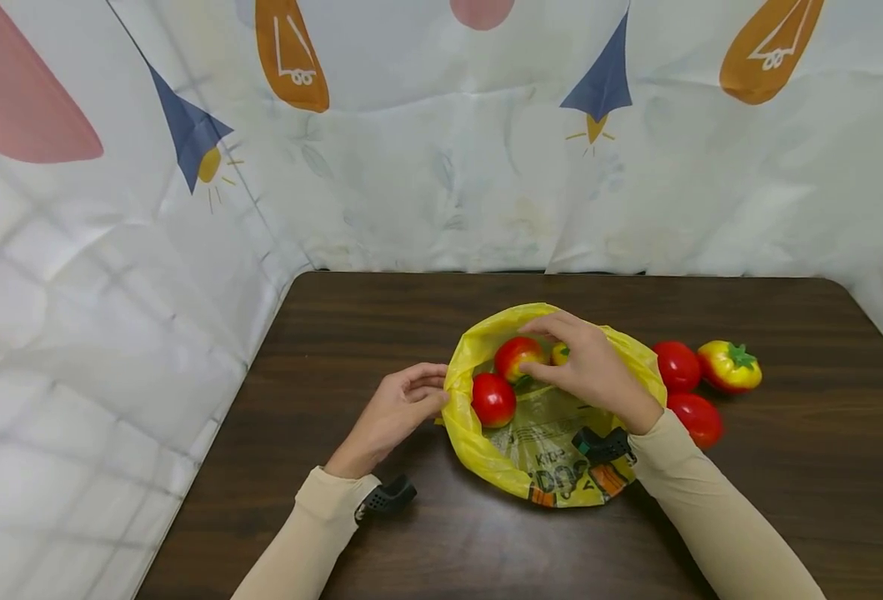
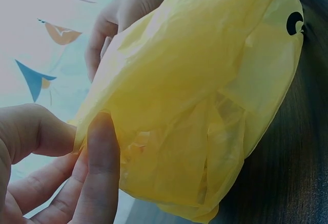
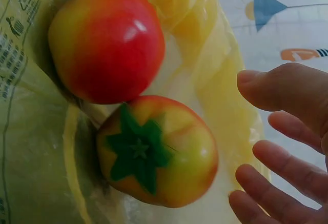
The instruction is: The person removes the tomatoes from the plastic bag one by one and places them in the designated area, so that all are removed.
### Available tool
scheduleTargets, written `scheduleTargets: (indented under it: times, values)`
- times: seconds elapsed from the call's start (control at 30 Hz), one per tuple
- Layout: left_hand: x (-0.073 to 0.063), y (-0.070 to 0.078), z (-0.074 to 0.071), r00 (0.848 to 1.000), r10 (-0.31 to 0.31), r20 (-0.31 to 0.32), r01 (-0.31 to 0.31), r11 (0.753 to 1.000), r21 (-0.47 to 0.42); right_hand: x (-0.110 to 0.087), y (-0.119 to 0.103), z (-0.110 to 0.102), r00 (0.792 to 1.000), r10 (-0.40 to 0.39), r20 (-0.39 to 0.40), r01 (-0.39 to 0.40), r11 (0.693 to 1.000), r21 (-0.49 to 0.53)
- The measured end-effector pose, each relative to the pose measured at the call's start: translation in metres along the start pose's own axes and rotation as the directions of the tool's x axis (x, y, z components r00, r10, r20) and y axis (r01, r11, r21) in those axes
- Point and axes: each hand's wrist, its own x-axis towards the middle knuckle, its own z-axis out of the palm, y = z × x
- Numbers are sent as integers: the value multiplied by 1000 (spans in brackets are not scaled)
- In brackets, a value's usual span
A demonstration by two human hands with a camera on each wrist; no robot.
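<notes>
A yellow plastic bag (image 1: 462, 421) stands on the table with its mouth wide and its rim rolled outward. My left hand (image 1: 399, 408) pinches the bag's left rim between thumb and index finger, as the left wrist view shows. Inside lie a red toy tomato (image 1: 494, 400) and a red-and-yellow one (image 1: 514, 354), side by side against the left wall. Part of another yellowish toy tomato (image 1: 560, 353) shows behind my right hand (image 1: 594, 367). That hand reaches over the bag's mouth, fingers spread and holding nothing. A green star-shaped calyx (image 3: 138, 149) tops one tomato in the right wrist view.
Right of the bag, two red toy tomatoes (image 1: 678, 367) and a yellow-red one with a green top (image 1: 730, 367) lie on the dark wooden table (image 1: 809, 467). A patterned white cloth (image 1: 441, 192) hangs behind the table and along its left side.
</notes>
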Motion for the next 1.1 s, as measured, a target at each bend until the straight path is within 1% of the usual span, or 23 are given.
scheduleTargets:
  times: [0.1,0.2,0.43,0.63,0.87,1.1]
  values:
    - [1,1,1,1000,-2,1,2,1000,10,1,1,1,999,-27,16,28,999,-18]
    - [0,0,1,1000,0,-2,0,1000,6,2,1,3,999,-35,23,36,999,-28]
    - [0,0,1,1000,1,-1,-1,1000,1,2,2,3,999,-26,42,28,999,-47]
    - [1,-1,2,1000,0,4,0,1000,1,3,7,6,999,-6,44,8,999,-39]
    - [1,-2,2,1000,6,13,-6,1000,1,4,14,10,999,-11,46,13,999,-48]
    - [2,-1,2,1000,-1,13,1,1000,4,4,16,12,999,7,46,-5,999,-52]
